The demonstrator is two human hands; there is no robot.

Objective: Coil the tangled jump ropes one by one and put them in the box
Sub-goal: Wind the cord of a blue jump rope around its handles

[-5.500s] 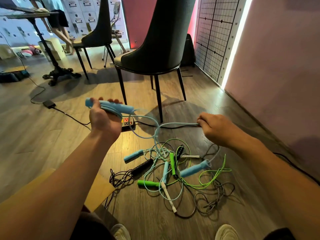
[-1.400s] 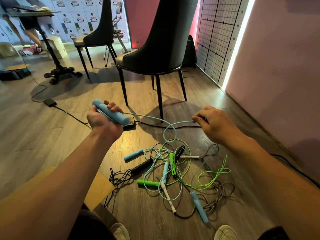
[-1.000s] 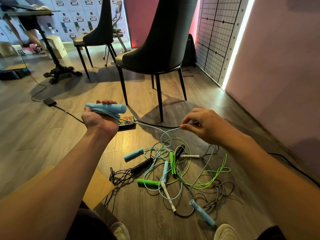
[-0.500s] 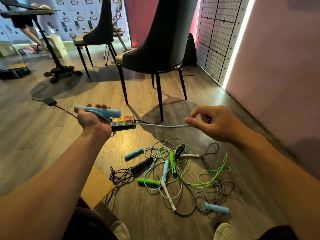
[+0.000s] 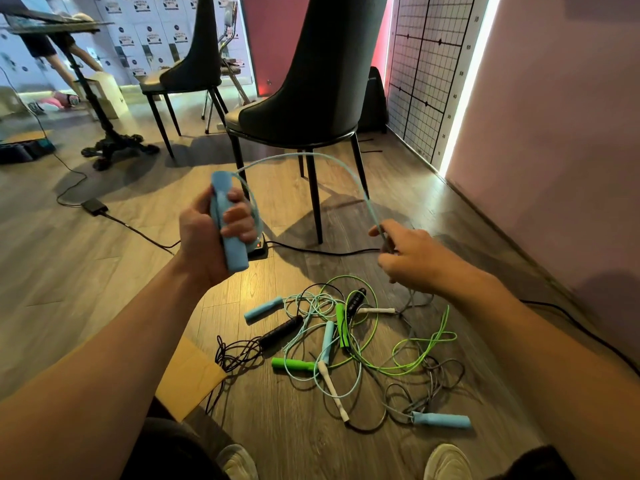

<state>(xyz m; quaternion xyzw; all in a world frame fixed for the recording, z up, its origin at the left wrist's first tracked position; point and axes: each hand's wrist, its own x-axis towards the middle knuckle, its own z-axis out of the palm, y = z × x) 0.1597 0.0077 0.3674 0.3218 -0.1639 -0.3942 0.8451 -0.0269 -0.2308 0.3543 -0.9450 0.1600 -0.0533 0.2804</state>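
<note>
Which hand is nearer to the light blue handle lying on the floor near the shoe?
Right. The right hand pinches the cord up beyond the floor handle; the left hand, gripping the other handle, is farther away, to the left.

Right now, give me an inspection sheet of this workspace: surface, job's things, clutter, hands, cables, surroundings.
Surface: wooden floor.
Job's things: blue handle held upright; its cord arcs between the hands; second blue handle on the floor; tangled ropes piled; cardboard flap beside them.
Clutter: nothing seen.
Hands: left hand grips blue handle; right hand pinches cord.
Cables: black cable runs to power strip.
Surroundings: chairs, grid panel, pink wall.
</note>
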